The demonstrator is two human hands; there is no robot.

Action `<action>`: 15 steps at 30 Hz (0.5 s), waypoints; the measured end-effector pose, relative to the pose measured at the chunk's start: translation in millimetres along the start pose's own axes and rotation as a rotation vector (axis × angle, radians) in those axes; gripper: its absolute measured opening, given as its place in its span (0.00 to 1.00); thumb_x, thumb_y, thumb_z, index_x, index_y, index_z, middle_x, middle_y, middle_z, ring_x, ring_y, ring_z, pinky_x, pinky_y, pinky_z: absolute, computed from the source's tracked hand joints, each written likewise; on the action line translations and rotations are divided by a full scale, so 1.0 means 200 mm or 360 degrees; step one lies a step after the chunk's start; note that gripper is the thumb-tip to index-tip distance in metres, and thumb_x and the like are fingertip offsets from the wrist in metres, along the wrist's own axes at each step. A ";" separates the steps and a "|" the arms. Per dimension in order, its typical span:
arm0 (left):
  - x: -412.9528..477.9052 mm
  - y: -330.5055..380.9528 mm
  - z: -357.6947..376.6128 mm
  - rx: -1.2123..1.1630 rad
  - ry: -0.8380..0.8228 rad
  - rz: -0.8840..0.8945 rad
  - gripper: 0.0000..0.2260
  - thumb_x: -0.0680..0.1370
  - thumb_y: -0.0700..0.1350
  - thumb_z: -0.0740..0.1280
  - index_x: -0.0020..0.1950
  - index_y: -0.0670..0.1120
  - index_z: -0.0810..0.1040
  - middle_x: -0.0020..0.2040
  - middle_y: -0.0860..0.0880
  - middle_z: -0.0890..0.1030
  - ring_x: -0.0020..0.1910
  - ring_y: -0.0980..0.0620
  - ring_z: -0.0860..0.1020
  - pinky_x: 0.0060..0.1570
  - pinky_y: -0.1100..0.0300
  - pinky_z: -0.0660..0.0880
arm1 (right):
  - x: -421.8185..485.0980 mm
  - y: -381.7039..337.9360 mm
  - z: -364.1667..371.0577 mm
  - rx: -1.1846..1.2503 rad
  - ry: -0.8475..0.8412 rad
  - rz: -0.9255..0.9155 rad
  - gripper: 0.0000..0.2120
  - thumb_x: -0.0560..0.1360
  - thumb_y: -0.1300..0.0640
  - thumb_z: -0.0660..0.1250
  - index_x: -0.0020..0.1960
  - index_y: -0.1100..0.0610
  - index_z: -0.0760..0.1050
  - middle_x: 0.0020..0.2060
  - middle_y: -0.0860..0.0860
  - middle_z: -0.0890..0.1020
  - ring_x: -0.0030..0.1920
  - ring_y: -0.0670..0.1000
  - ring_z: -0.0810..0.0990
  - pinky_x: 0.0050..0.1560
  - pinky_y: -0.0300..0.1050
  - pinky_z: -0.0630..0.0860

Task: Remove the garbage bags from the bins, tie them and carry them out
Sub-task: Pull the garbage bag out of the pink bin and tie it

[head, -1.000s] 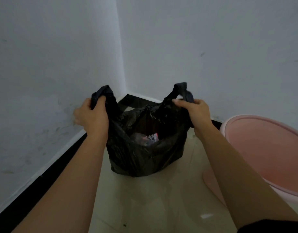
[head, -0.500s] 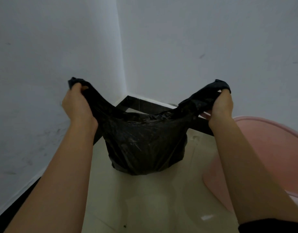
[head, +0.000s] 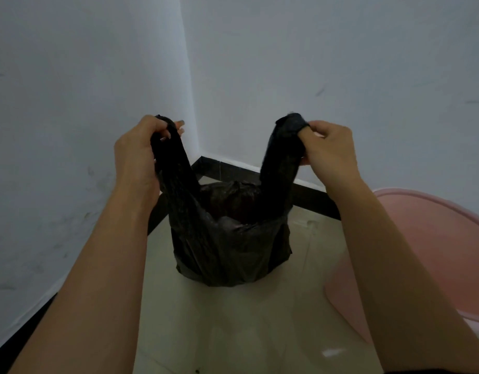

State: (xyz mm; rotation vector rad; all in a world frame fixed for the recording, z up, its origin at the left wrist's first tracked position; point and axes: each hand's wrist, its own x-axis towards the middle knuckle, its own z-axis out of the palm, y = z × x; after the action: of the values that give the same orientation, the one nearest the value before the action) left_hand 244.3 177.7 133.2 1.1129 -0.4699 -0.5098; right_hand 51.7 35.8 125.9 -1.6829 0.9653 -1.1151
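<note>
A person stands over a black garbage bag [head: 227, 238] in the corner of a room, both bare arms reaching forward. The left hand [head: 137, 155] has its fingers curled tight round the bag's left handle [head: 170, 157], and the right hand [head: 330, 149] pinches the right handle [head: 282, 155] between thumb and curled fingers. The two handles are drawn upward and apart, so that the bag's mouth gapes between them, its contents too dark to make out. The bag's base rests on the pale tiled floor [head: 233, 333], near the dark skirting [head: 233, 171] where two white walls [head: 71, 103] meet. A pink plastic bin [head: 435, 238] stands just to the right of the bag, partly hidden behind the right forearm, its rim tilted toward the camera. A dark sleeve edge shows at the lower right.
</note>
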 end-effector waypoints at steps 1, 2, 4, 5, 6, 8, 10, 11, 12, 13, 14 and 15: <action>0.00 0.00 0.00 0.0069 -0.0034 0.0012 0.06 0.72 0.41 0.64 0.35 0.45 0.77 0.47 0.43 0.85 0.52 0.47 0.83 0.53 0.54 0.76 | 0.00 -0.01 0.01 0.0006 -0.0113 0.0035 0.19 0.75 0.47 0.67 0.41 0.64 0.80 0.37 0.62 0.83 0.39 0.55 0.83 0.48 0.61 0.81; -0.01 0.00 0.01 0.0156 -0.0079 0.0033 0.05 0.71 0.42 0.64 0.37 0.44 0.77 0.49 0.42 0.84 0.53 0.46 0.82 0.51 0.53 0.77 | -0.01 -0.01 0.02 -0.0050 -0.0203 0.0049 0.22 0.74 0.44 0.67 0.42 0.65 0.80 0.38 0.66 0.82 0.39 0.57 0.83 0.47 0.65 0.79; -0.03 -0.01 0.04 0.0267 -0.0180 0.0068 0.05 0.73 0.41 0.64 0.39 0.43 0.77 0.50 0.41 0.84 0.52 0.44 0.82 0.50 0.52 0.78 | -0.02 -0.02 0.04 -0.0169 -0.0264 0.0016 0.15 0.74 0.45 0.67 0.42 0.58 0.82 0.36 0.58 0.84 0.40 0.57 0.85 0.48 0.61 0.81; -0.04 -0.02 0.05 0.0290 -0.0237 0.0075 0.06 0.74 0.40 0.63 0.39 0.43 0.77 0.50 0.41 0.84 0.51 0.45 0.83 0.50 0.52 0.78 | -0.03 -0.03 0.05 -0.0174 -0.0254 -0.0018 0.10 0.74 0.47 0.68 0.43 0.53 0.82 0.35 0.54 0.85 0.40 0.54 0.85 0.49 0.57 0.82; -0.05 -0.02 0.07 0.0313 -0.0293 0.0079 0.06 0.75 0.40 0.63 0.39 0.43 0.77 0.49 0.42 0.84 0.51 0.46 0.83 0.51 0.52 0.78 | -0.03 -0.04 0.05 -0.0154 -0.0231 -0.0055 0.07 0.73 0.49 0.69 0.45 0.52 0.82 0.35 0.52 0.85 0.39 0.51 0.85 0.48 0.52 0.82; -0.05 -0.03 0.09 0.0367 -0.0391 0.0079 0.06 0.76 0.41 0.63 0.41 0.43 0.77 0.48 0.42 0.84 0.51 0.46 0.83 0.49 0.51 0.77 | -0.03 -0.08 0.06 -0.0223 -0.0168 -0.0180 0.07 0.71 0.49 0.72 0.47 0.52 0.81 0.37 0.48 0.83 0.37 0.43 0.81 0.43 0.38 0.78; -0.05 -0.04 0.10 0.0428 -0.0473 0.0052 0.05 0.76 0.42 0.64 0.44 0.43 0.78 0.48 0.42 0.84 0.50 0.46 0.83 0.46 0.52 0.76 | -0.04 -0.12 0.06 -0.0468 -0.0160 -0.0332 0.09 0.69 0.47 0.74 0.46 0.50 0.80 0.38 0.46 0.80 0.34 0.40 0.75 0.36 0.27 0.69; -0.05 -0.05 0.10 0.0460 -0.0520 0.0029 0.05 0.76 0.42 0.64 0.45 0.44 0.79 0.47 0.43 0.84 0.47 0.47 0.83 0.44 0.54 0.76 | -0.05 -0.14 0.06 -0.0529 -0.0172 -0.0359 0.09 0.68 0.47 0.74 0.45 0.49 0.80 0.36 0.45 0.79 0.32 0.39 0.74 0.34 0.26 0.67; -0.05 -0.05 0.10 0.0493 -0.0578 0.0012 0.04 0.76 0.43 0.65 0.46 0.46 0.80 0.45 0.45 0.84 0.45 0.48 0.82 0.41 0.57 0.77 | -0.05 -0.15 0.06 -0.0527 -0.0192 -0.0357 0.08 0.68 0.49 0.75 0.43 0.50 0.79 0.33 0.45 0.78 0.30 0.39 0.74 0.32 0.26 0.67; -0.06 -0.06 0.10 0.0529 -0.0650 -0.0002 0.04 0.75 0.43 0.66 0.47 0.49 0.80 0.44 0.47 0.84 0.44 0.49 0.82 0.39 0.59 0.76 | -0.06 -0.16 0.07 -0.0502 -0.0205 -0.0348 0.06 0.69 0.52 0.75 0.42 0.51 0.79 0.31 0.46 0.79 0.28 0.39 0.74 0.32 0.28 0.68; -0.06 -0.07 0.10 0.0568 -0.0731 -0.0004 0.06 0.74 0.43 0.67 0.49 0.51 0.79 0.45 0.47 0.84 0.44 0.47 0.83 0.39 0.59 0.77 | -0.06 -0.17 0.07 -0.0481 -0.0207 -0.0342 0.05 0.69 0.55 0.75 0.42 0.53 0.79 0.30 0.47 0.80 0.28 0.40 0.76 0.33 0.31 0.72; -0.06 -0.07 0.11 0.0598 -0.0801 -0.0014 0.10 0.73 0.43 0.68 0.53 0.52 0.78 0.47 0.44 0.83 0.45 0.44 0.83 0.41 0.56 0.79 | -0.07 -0.18 0.07 -0.0467 -0.0201 -0.0330 0.04 0.69 0.57 0.74 0.41 0.54 0.80 0.29 0.48 0.80 0.28 0.42 0.78 0.34 0.36 0.75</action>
State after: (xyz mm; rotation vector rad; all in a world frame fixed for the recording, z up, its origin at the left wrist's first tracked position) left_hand 219.5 165.6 127.4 1.3450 -1.0313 -0.7331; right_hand 65.4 63.4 153.4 -2.1046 0.9237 -1.0206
